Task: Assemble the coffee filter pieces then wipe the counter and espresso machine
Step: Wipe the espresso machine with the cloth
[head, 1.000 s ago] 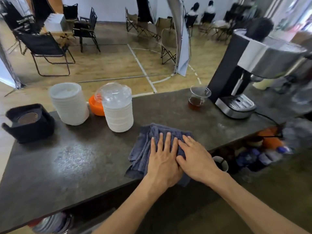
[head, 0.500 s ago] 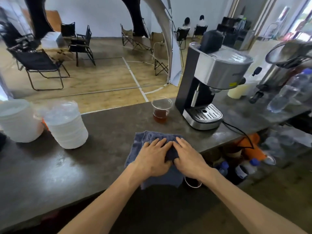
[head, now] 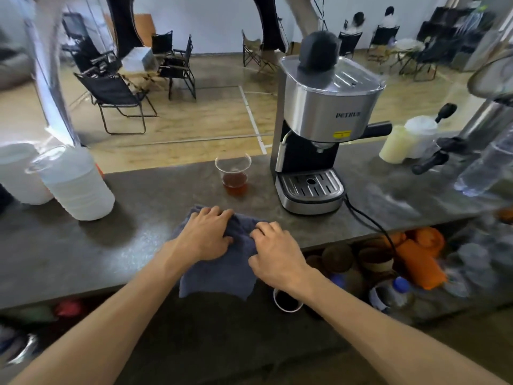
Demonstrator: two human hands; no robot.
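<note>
At the near edge of the dark stone counter (head: 83, 254) lies a blue-grey cloth (head: 222, 268) — soft, rumpled, bunched into folds at its far end, its near end drooping over the edge. Its long axis runs from the person toward the espresso machine (head: 319, 129). Left hand (head: 206, 236) and right hand (head: 273, 248) both rest on it, fingers curled and gathering fabric — a clear cup of brown liquid (head: 234, 175) stands just beyond.
</note>
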